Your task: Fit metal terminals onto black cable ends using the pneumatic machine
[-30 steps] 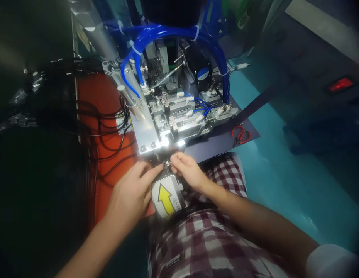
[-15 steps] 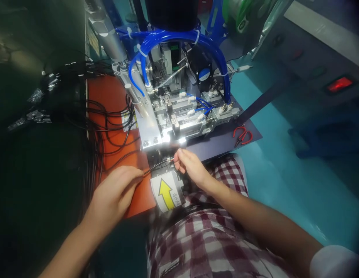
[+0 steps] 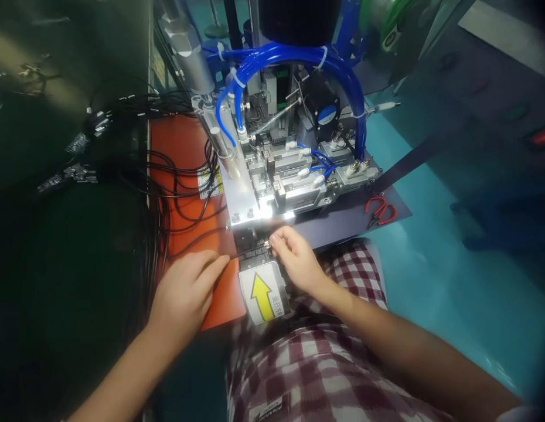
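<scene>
A silver machine [image 3: 299,190], arched over by blue tubes [image 3: 281,54], stands farthest from the person. Nearer, the left hand [image 3: 182,287] and right hand [image 3: 296,258], just beyond an arrow-marked white cover [image 3: 264,293], pinch a thin black cable [image 3: 246,252] between them, its small metal end [image 3: 267,244] at the right hand's grip.

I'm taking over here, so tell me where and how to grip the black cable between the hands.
Pinch the black cable between thumb and fingertip, probably from the left, beside the left hand: that stretch is thin, nearly straight and uncovered, while the right hand crowds its other end.
</scene>
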The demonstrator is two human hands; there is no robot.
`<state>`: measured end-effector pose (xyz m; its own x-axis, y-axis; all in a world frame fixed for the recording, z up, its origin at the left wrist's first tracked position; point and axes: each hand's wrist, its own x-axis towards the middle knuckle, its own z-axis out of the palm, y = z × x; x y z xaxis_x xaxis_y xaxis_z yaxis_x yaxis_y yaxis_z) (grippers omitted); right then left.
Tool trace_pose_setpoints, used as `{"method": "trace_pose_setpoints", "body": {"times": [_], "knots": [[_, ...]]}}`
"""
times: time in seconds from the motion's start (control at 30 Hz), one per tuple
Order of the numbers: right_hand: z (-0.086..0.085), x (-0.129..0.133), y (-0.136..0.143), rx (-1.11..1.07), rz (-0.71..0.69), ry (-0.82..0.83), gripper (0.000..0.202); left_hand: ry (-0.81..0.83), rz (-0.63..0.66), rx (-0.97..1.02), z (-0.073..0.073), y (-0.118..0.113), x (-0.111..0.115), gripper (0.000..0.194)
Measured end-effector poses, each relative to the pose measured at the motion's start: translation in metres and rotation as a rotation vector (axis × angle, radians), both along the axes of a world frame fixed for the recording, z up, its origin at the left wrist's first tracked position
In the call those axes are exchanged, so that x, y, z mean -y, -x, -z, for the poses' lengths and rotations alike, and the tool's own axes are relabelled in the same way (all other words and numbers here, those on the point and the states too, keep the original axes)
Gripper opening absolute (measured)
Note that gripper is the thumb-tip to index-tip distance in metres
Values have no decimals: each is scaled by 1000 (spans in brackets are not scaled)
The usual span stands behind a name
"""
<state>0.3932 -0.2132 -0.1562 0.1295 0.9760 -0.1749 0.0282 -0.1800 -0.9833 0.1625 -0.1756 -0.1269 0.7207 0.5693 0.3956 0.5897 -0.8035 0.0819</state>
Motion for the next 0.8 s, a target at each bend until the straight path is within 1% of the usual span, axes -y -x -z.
{"method": "trace_pose_setpoints", "body": {"times": [0.17, 0.27, 0.33, 0.43, 0.53, 0.6, 0.67, 0.8], "knots": [[3, 0, 0, -33, -15, 13, 29, 222, -70, 77, -3, 13, -4, 17], [0, -1, 0, -35, -12, 33, 31, 296, -136, 66, -9, 26, -6, 8], [-2, -1, 1, -35, -15, 48, 32, 318, -107, 65, -14, 34, -9, 7], [-4, 0, 1, -13, -14, 54, 33, 272, -17, 51, -18, 39, -12, 25], [-3, 0, 2, 7, -8, 50, 34, 162, -2, -4, -15, 38, -11, 37], [-3, 0, 2, 9, -10, 54, 35, 121, -30, -11, -9, 37, -8, 39], [-4, 0, 2, 8, -15, 60, 36, 113, -69, 4, -4, 34, -4, 40], [-8, -1, 2, 19, -10, 66, 38, 102, -178, -53, 0, 23, 5, 42]]}}
